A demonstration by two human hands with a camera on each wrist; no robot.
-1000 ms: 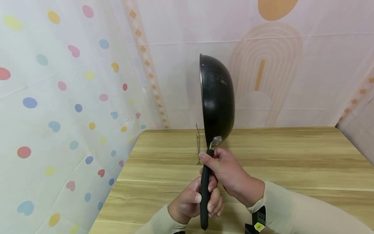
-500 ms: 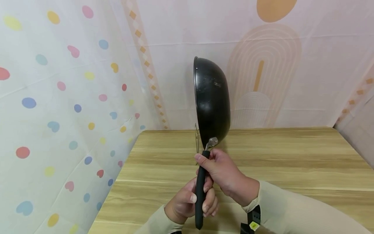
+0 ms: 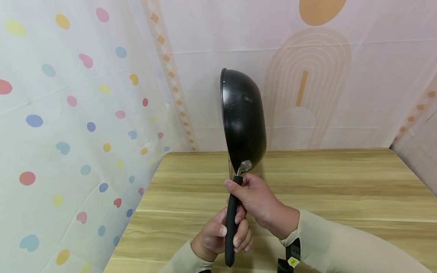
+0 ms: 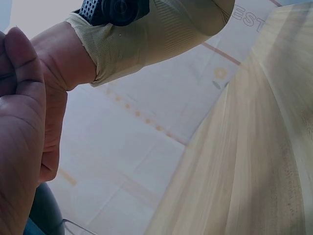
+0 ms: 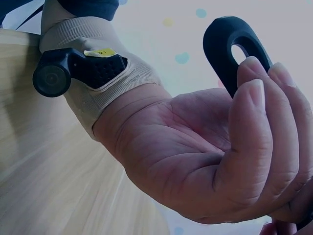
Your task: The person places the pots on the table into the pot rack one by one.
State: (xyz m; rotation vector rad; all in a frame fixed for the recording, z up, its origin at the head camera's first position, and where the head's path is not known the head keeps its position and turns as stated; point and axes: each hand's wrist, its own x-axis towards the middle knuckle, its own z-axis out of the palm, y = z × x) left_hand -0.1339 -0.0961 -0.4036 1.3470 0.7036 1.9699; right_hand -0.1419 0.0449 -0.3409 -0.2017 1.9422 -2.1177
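A black wok (image 3: 243, 113) stands on edge, its rounded outside facing right and its rim to the left. Its long black handle (image 3: 230, 227) points down toward me. My right hand (image 3: 261, 201) grips the handle's upper part just below the metal bracket (image 3: 245, 166), thumb along the top. Lower down, my left hand (image 3: 218, 233) wraps round the handle with its thumb laid on it. In the right wrist view the handle's looped end (image 5: 225, 36) sticks out past the left hand's curled fingers (image 5: 249, 137). A thin wire rack (image 3: 260, 167) stands behind the wok, mostly hidden by it.
Beneath the hands lies a wood-grain table (image 3: 341, 185). A patterned cloth backdrop (image 3: 198, 91) hangs behind it, and a dotted cloth (image 3: 75, 151) hangs on the left.
Both hands have moved the wok leftward and slightly down, its top tilting left. It now covers the left part of the wire rack that showed before. Both hands keep their grip.
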